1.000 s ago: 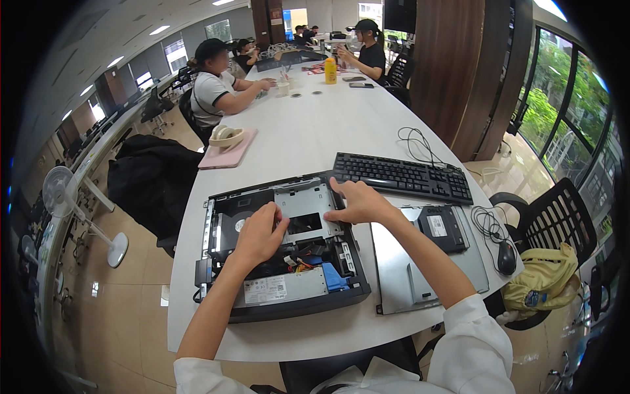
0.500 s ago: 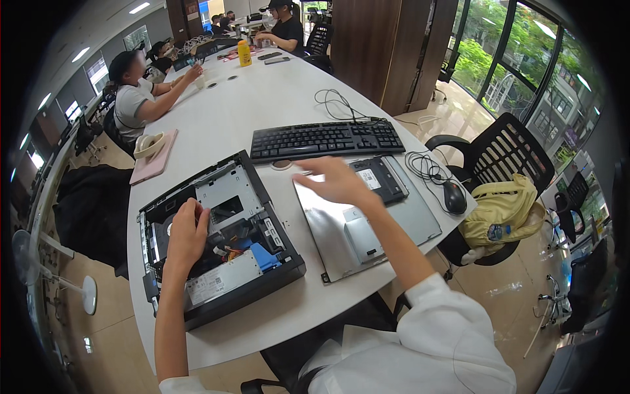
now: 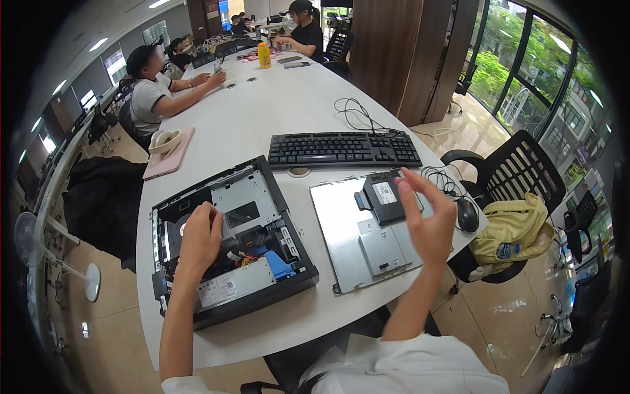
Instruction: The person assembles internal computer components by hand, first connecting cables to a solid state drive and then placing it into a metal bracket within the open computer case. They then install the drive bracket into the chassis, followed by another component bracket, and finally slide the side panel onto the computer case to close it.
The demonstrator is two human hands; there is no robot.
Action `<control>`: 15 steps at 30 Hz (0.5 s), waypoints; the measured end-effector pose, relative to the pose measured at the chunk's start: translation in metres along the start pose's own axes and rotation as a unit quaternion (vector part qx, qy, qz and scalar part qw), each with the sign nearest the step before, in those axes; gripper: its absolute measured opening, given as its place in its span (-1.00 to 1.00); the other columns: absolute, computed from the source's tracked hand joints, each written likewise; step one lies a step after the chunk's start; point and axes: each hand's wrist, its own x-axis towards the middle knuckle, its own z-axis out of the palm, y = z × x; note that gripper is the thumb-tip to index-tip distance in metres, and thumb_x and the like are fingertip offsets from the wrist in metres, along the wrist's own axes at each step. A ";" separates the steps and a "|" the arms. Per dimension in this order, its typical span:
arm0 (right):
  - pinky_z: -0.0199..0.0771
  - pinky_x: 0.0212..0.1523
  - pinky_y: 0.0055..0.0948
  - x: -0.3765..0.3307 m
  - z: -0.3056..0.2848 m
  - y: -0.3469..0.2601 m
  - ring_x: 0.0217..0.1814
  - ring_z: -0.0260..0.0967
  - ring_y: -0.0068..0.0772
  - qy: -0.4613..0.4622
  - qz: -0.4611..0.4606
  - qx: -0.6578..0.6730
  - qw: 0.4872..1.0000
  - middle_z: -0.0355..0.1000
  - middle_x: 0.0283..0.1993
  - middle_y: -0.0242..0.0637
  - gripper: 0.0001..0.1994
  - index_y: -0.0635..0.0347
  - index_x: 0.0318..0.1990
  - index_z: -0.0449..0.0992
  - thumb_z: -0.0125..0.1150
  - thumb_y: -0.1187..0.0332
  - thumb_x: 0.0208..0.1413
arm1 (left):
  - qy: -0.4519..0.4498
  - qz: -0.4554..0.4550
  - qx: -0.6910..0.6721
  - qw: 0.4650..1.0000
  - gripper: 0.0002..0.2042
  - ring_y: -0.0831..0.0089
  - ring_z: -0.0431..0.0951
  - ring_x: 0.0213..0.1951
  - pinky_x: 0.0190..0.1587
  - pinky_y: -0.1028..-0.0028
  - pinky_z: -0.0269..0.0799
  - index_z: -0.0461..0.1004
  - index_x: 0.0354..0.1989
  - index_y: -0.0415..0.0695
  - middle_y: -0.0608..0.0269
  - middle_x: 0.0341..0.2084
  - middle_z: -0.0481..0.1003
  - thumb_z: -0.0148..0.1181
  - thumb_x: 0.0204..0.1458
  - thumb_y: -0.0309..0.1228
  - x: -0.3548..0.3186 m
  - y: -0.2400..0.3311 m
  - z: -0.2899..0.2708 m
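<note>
An opened desktop computer case (image 3: 305, 266) lies at the table's near left, its inner parts exposed. My left hand (image 3: 199, 240) reaches into it with fingers curled together over the drive area; what the fingertips grip, if anything, is hidden. Colored wires and a blue plastic piece (image 3: 280, 264) show to the right of that hand. Beside the case rests the flat metal side cover (image 3: 338, 230), carrying a black optical drive unit (image 3: 384, 200). Above the cover's right part my right hand (image 3: 433, 220) is raised, thumb and fingers apart, holding nothing visible.
Behind the cover lies a black keyboard (image 3: 344, 150) with its cable; a black mouse (image 3: 467, 215) sits at the right edge. White headphones (image 3: 164, 141) rest on a pink folder (image 3: 172, 161). A yellow bag (image 3: 512, 226) occupies a chair. Two people work farther along the table.
My right hand has moved from the cover's far left to the right, beside the drive unit, its fingers now raised. My left hand stays in the case. The whole view has shifted slightly.
</note>
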 end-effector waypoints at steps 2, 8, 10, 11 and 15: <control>0.55 0.09 -0.29 0.014 -0.016 0.033 0.00 0.65 -0.12 -0.027 0.001 -0.075 0.997 0.66 -0.09 -0.01 -0.63 0.28 0.12 0.62 0.34 0.31 0.20 | 0.000 0.004 -0.004 1.000 -0.81 -0.03 0.54 -0.24 -0.14 0.16 0.43 0.41 -0.26 -0.33 -0.07 -0.32 0.51 0.14 0.27 -0.41 0.000 0.002 0.000; 0.17 0.46 0.02 0.015 0.005 0.116 0.49 0.17 0.35 -0.214 0.052 -0.291 0.931 0.17 0.45 0.38 -0.01 0.09 0.55 0.10 0.34 -0.21 0.06 | 0.044 0.028 0.079 0.996 -0.84 0.06 0.57 -0.21 -0.15 0.17 0.48 0.42 -0.25 -0.25 0.04 -0.30 0.52 0.18 0.24 -0.40 -0.003 0.011 0.002; 0.04 0.50 0.15 0.008 0.014 0.125 0.54 0.01 0.46 -0.250 0.057 -0.348 0.902 0.01 0.52 0.39 0.07 -0.03 0.58 0.02 0.31 -0.32 -0.01 | 0.075 0.030 0.113 0.990 -0.85 0.09 0.58 -0.21 -0.17 0.18 0.49 0.43 -0.24 -0.23 0.08 -0.30 0.52 0.19 0.23 -0.39 -0.004 0.013 -0.001; -0.02 0.51 0.22 0.004 0.019 0.126 0.57 -0.07 0.52 -0.274 0.080 -0.383 0.878 -0.07 0.56 0.39 0.12 -0.08 0.60 -0.02 0.30 -0.38 -0.04 | 0.088 0.026 0.117 0.989 -0.86 0.11 0.58 -0.20 -0.18 0.19 0.50 0.44 -0.24 -0.22 0.10 -0.30 0.52 0.19 0.23 -0.39 -0.003 0.014 -0.002; -0.05 0.50 0.28 0.005 0.022 0.119 0.56 -0.08 0.52 -0.252 0.038 -0.384 0.887 -0.12 0.57 0.41 0.18 -0.23 0.61 -0.04 0.35 -0.44 -0.15 | 0.130 0.050 0.111 0.984 -0.86 0.14 0.59 -0.21 -0.19 0.20 0.51 0.45 -0.21 -0.21 0.13 -0.30 0.52 0.20 0.21 -0.40 -0.003 0.019 -0.007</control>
